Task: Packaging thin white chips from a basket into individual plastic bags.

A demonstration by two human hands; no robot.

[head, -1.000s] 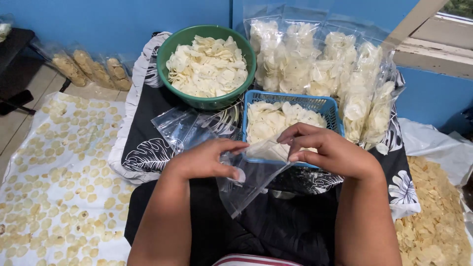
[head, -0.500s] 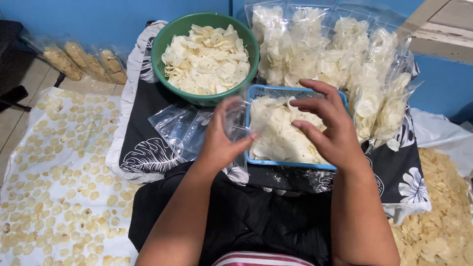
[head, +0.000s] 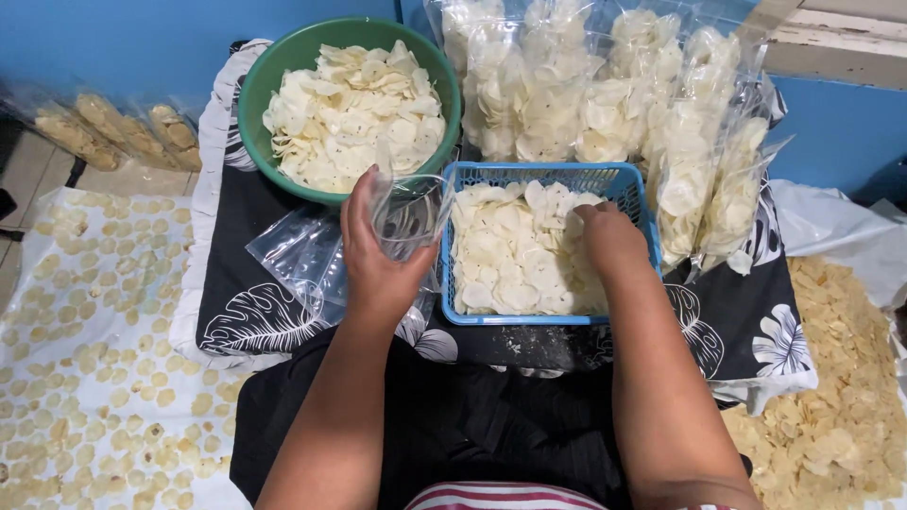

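My left hand (head: pixel 376 263) holds a clear plastic bag (head: pixel 408 212) open and upright, just left of a blue basket (head: pixel 540 173) full of pale white chips. My right hand (head: pixel 611 241) is down inside that basket, fingers buried among the chips (head: pixel 505 255) at its right side. A green bowl (head: pixel 253 94) heaped with the same white chips stands behind my left hand.
Several filled clear bags of chips (head: pixel 605 90) lean against the blue wall behind the basket. Empty clear bags (head: pixel 298 260) lie on the black leaf-print cloth (head: pixel 241 312). Small round crackers (head: pixel 85 331) cover a white sheet at left; loose chips (head: pixel 836 397) pile at right.
The hands parted after opening the bag. My left hand lifted the bag beside the basket, and my right hand dropped from above the basket into the chips.
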